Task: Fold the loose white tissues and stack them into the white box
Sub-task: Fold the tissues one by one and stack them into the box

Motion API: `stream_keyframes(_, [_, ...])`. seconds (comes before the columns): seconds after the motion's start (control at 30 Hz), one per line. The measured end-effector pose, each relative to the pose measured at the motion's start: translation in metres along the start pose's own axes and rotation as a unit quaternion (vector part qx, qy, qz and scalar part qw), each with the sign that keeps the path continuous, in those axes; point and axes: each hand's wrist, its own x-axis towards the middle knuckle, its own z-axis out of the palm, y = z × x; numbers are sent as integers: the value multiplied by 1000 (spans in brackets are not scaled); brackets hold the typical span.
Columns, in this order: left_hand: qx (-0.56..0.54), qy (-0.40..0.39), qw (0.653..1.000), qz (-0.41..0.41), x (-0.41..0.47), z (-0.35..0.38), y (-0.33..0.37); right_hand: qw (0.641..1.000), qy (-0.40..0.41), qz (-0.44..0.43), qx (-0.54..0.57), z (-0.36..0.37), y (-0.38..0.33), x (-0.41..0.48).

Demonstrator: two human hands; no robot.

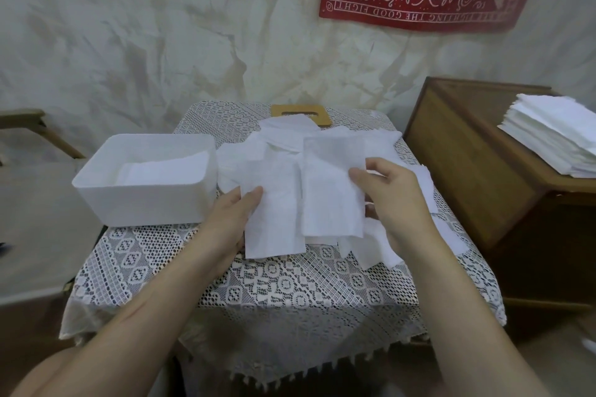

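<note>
While both work above the tabletop (290, 293), the left grip (237, 216) pinches a white tissue (274, 229) under its thumb, and the right grip (392, 196) pinches the adjoining panel (332, 190) at its 3 o'clock edge, apparently to fold. Whether these are one sheet or two cannot be told. At 9 o'clock the white box (96, 176) sits close for stacking, folded tissues (167, 167) inside. At 12 o'clock the loose pile (287, 138) partly covers a wooden lid (301, 110); left fingers lie hidden under paper.

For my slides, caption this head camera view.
Left hand and right hand hold white tissues beside the white box over a lace tablecloth.
</note>
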Motion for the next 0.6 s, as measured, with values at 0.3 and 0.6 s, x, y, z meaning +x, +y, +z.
stream_keyframes(0.3, [-78,-61,995,-21,0,4,2,986,-45,-3,-161,48,16,-6])
stream_keyframes(0.6, [-92,-74,993,-26,-6,6,4,991,-61,6,-122,49,19,-4])
